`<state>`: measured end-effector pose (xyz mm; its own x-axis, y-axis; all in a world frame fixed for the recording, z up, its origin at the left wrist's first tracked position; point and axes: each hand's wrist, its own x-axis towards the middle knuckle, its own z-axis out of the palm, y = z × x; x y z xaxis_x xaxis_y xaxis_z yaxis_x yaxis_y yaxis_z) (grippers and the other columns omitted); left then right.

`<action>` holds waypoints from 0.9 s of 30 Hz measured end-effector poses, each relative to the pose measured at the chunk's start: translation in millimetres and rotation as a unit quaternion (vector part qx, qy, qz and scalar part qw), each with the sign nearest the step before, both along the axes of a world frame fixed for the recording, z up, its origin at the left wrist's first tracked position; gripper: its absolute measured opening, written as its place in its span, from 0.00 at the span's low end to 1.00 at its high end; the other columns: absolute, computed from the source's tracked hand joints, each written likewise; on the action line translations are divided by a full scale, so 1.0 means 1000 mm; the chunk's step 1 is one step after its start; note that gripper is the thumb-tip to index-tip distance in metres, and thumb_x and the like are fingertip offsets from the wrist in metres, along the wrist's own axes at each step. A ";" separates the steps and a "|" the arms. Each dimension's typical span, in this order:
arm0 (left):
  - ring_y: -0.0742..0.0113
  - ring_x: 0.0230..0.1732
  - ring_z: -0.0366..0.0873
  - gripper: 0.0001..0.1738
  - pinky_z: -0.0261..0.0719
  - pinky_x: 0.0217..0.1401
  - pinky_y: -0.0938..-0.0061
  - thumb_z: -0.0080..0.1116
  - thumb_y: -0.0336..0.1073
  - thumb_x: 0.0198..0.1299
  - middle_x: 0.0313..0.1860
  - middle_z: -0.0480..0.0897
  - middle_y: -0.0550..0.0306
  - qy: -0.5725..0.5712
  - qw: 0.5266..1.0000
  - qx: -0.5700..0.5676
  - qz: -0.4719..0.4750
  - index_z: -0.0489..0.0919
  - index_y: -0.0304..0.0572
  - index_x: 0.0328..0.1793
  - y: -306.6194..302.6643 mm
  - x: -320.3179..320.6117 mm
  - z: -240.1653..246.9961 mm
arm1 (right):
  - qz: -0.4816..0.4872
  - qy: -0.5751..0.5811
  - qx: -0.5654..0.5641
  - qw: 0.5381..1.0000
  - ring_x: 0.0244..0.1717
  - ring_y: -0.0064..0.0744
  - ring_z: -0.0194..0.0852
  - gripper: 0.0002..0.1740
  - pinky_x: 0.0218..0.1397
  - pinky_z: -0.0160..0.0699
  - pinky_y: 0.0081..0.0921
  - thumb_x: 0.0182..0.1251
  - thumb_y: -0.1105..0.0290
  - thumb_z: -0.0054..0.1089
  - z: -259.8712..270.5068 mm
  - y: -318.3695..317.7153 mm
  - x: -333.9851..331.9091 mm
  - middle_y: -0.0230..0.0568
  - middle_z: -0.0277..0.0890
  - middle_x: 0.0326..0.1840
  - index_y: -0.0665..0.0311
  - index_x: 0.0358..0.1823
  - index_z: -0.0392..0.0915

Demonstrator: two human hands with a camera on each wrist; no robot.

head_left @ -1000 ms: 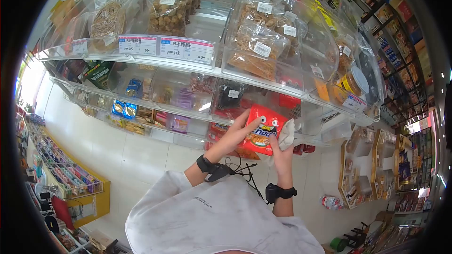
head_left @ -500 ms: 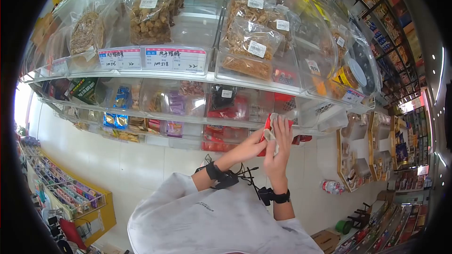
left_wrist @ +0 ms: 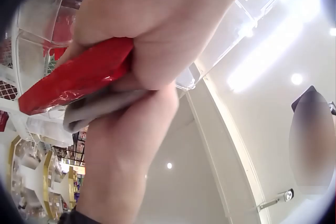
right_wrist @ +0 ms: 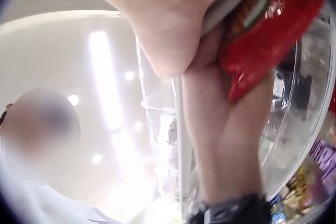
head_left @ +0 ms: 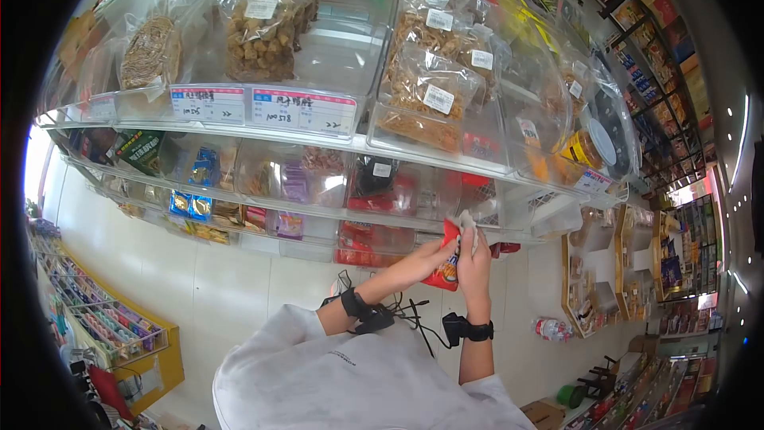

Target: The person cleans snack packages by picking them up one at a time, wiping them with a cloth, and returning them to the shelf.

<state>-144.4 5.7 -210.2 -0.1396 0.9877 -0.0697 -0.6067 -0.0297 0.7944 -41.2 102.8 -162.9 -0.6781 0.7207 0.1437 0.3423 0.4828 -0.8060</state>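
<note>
In the head view, a red snack bag [head_left: 443, 277] with a printed front is held on edge between the two hands, low in front of the shelves. My left hand [head_left: 430, 260] grips it from the left side. My right hand [head_left: 475, 269] holds a greyish-white cloth [head_left: 466, 221] against the bag's other side. The left wrist view shows the bag [left_wrist: 79, 79] as a red slab above the folded cloth [left_wrist: 105, 107]. From the right wrist, the bag's red end [right_wrist: 273, 40] juts out past the cloth. The fingers are partly hidden behind the bag and palms.
Clear plastic shelf bins [head_left: 334, 123] with bagged dried foods [head_left: 267, 28] and price labels [head_left: 302, 108] stand in front of the hands. Lower bins hold red packets [head_left: 362, 255]. Black cables [head_left: 410, 314] hang between the wrists. Wooden display racks [head_left: 585, 271] and wrapped bottles [head_left: 551, 329] are at right.
The bag's front first faced up, then the bag turned on edge with the right hand and cloth over it. Now both hands are slightly lower, with part of the printed front showing.
</note>
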 end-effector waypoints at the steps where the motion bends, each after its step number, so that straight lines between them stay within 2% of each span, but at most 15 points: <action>1: 0.71 0.55 0.79 0.26 0.81 0.56 0.72 0.46 0.49 0.79 0.58 0.80 0.54 -0.138 0.990 -0.021 0.011 0.70 0.35 0.71 0.000 0.003 0.011 | -0.040 0.009 -0.013 0.999 0.69 0.58 0.70 0.22 0.75 0.61 0.40 0.78 0.65 0.46 -0.003 0.002 0.001 0.57 0.74 0.67 0.70 0.65 0.74; 2: 0.75 0.54 0.79 0.31 0.81 0.55 0.74 0.42 0.56 0.79 0.58 0.80 0.56 -0.184 0.981 -0.045 0.034 0.69 0.38 0.72 -0.002 0.004 0.024 | 0.002 -0.001 0.072 0.997 0.75 0.59 0.62 0.25 0.78 0.57 0.44 0.78 0.66 0.47 -0.003 -0.002 0.003 0.57 0.67 0.74 0.69 0.71 0.68; 5: 0.67 0.57 0.81 0.32 0.81 0.60 0.68 0.42 0.57 0.79 0.61 0.80 0.53 -0.235 0.956 -0.052 0.166 0.69 0.37 0.72 0.008 0.005 0.024 | 0.086 -0.009 0.200 0.976 0.80 0.59 0.55 0.25 0.81 0.52 0.47 0.76 0.67 0.50 0.012 -0.034 -0.001 0.56 0.65 0.76 0.69 0.71 0.70; 9: 0.63 0.55 0.83 0.28 0.83 0.59 0.65 0.42 0.55 0.79 0.57 0.82 0.52 -0.288 0.942 -0.018 0.169 0.72 0.39 0.67 0.013 -0.007 0.021 | 0.236 -0.001 0.188 0.953 0.82 0.56 0.52 0.26 0.84 0.42 0.52 0.75 0.73 0.47 0.009 -0.037 0.024 0.55 0.63 0.77 0.69 0.73 0.67; 10: 0.62 0.54 0.83 0.27 0.83 0.59 0.65 0.42 0.55 0.79 0.57 0.82 0.52 -0.280 0.943 -0.009 0.179 0.72 0.39 0.66 0.017 0.002 0.027 | 0.217 0.011 0.212 0.953 0.80 0.52 0.57 0.24 0.83 0.48 0.48 0.79 0.70 0.44 0.017 -0.029 0.031 0.53 0.67 0.75 0.70 0.73 0.66; 11: 0.62 0.54 0.84 0.26 0.83 0.59 0.64 0.42 0.55 0.79 0.56 0.83 0.52 -0.273 0.943 0.000 0.191 0.73 0.40 0.64 0.020 0.011 0.033 | 0.136 0.074 0.132 0.979 0.79 0.50 0.59 0.24 0.81 0.53 0.47 0.80 0.68 0.44 0.017 -0.019 0.035 0.52 0.68 0.74 0.70 0.72 0.67; 13: 0.63 0.58 0.83 0.26 0.82 0.61 0.64 0.42 0.53 0.80 0.59 0.82 0.51 -0.234 0.953 0.008 0.191 0.72 0.38 0.67 0.023 0.030 0.044 | -0.024 0.191 -0.039 0.981 0.76 0.44 0.64 0.23 0.77 0.64 0.45 0.81 0.66 0.45 0.008 0.002 0.046 0.51 0.70 0.72 0.68 0.71 0.68; 14: 0.63 0.59 0.82 0.27 0.82 0.61 0.65 0.42 0.53 0.80 0.60 0.81 0.51 -0.217 0.955 0.005 0.200 0.72 0.38 0.68 0.024 0.040 0.056 | -0.053 0.234 -0.173 0.955 0.74 0.41 0.66 0.23 0.74 0.67 0.42 0.82 0.64 0.44 0.001 0.017 0.058 0.49 0.71 0.72 0.68 0.71 0.67; 16: 0.64 0.61 0.81 0.28 0.82 0.63 0.65 0.42 0.53 0.80 0.63 0.80 0.50 -0.181 0.962 0.009 0.202 0.70 0.36 0.71 0.030 0.055 0.063 | -0.102 0.305 -0.429 0.844 0.70 0.36 0.70 0.24 0.70 0.73 0.37 0.84 0.59 0.43 -0.012 0.046 0.081 0.46 0.72 0.70 0.67 0.71 0.66; 19: 0.66 0.60 0.81 0.29 0.80 0.63 0.69 0.42 0.54 0.80 0.62 0.80 0.50 -0.106 0.975 -0.015 0.197 0.70 0.35 0.70 0.044 0.079 0.069 | 0.018 0.371 -0.517 0.771 0.68 0.33 0.73 0.27 0.68 0.75 0.35 0.82 0.60 0.49 -0.019 0.042 0.118 0.42 0.71 0.70 0.65 0.74 0.62; 20: 0.64 0.62 0.79 0.32 0.76 0.66 0.71 0.43 0.54 0.80 0.63 0.80 0.47 -0.022 0.981 -0.014 0.191 0.68 0.32 0.73 0.053 0.080 0.050 | -0.014 0.329 -0.405 0.853 0.66 0.31 0.73 0.28 0.67 0.75 0.33 0.79 0.66 0.55 -0.025 0.036 0.128 0.42 0.71 0.70 0.67 0.75 0.60; 22: 0.61 0.66 0.76 0.32 0.73 0.69 0.71 0.46 0.52 0.79 0.66 0.78 0.44 0.191 0.956 -0.030 0.223 0.67 0.30 0.74 0.068 0.088 0.038 | 0.010 0.315 -0.320 0.893 0.63 0.28 0.74 0.24 0.65 0.74 0.30 0.77 0.70 0.58 -0.010 0.036 0.148 0.40 0.74 0.66 0.68 0.70 0.66; 23: 0.60 0.68 0.75 0.33 0.71 0.70 0.71 0.47 0.52 0.78 0.67 0.77 0.42 0.297 0.925 -0.037 0.233 0.66 0.29 0.75 0.076 0.092 0.030 | 0.020 0.308 -0.277 0.910 0.61 0.27 0.74 0.23 0.64 0.73 0.28 0.75 0.72 0.60 -0.004 0.037 0.159 0.39 0.76 0.64 0.69 0.68 0.69; 24: 0.57 0.75 0.68 0.36 0.66 0.75 0.66 0.51 0.49 0.77 0.72 0.71 0.38 0.446 0.842 -0.047 0.300 0.60 0.29 0.79 0.080 0.103 0.031 | -0.011 0.249 -0.219 0.943 0.59 0.26 0.75 0.20 0.64 0.72 0.27 0.75 0.73 0.58 -0.009 0.047 0.174 0.41 0.79 0.60 0.71 0.64 0.72; 27: 0.60 0.74 0.67 0.32 0.64 0.75 0.69 0.51 0.43 0.78 0.74 0.69 0.43 0.292 0.935 0.048 0.197 0.59 0.34 0.80 0.091 0.151 0.044 | -0.055 0.171 -0.148 0.972 0.58 0.27 0.77 0.19 0.64 0.72 0.27 0.75 0.72 0.58 -0.020 0.066 0.202 0.46 0.81 0.57 0.73 0.63 0.72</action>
